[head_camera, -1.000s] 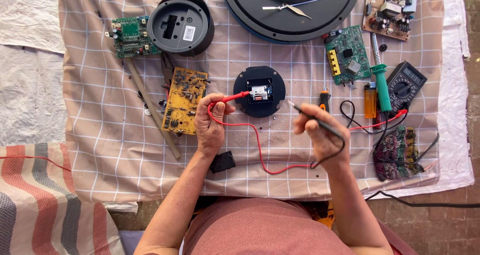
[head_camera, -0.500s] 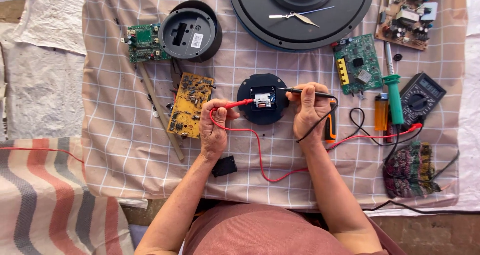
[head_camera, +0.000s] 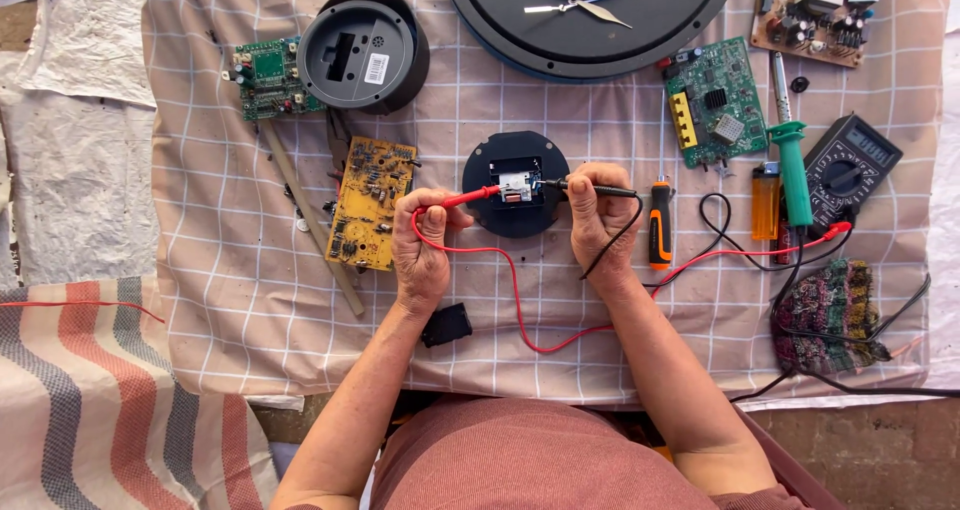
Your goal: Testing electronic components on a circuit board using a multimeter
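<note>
Probes are already set against the small clock movement (head_camera: 515, 185) on the checked cloth (head_camera: 200, 220): the red probe (head_camera: 470, 198) is gripped by the left hand (head_camera: 425, 245), the black probe (head_camera: 595, 188) by the right hand (head_camera: 600, 215). The multimeter (head_camera: 848, 165) lies well apart at the right, its reading too small to be made out.

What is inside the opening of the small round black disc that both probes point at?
In the small round black disc, a small white and metal part shows, met by the red probe and black probe tips. Anything deeper is hidden.

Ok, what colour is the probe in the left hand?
Red, with a red lead; the left hand pinches the probe. Clearest in the head view.
</note>
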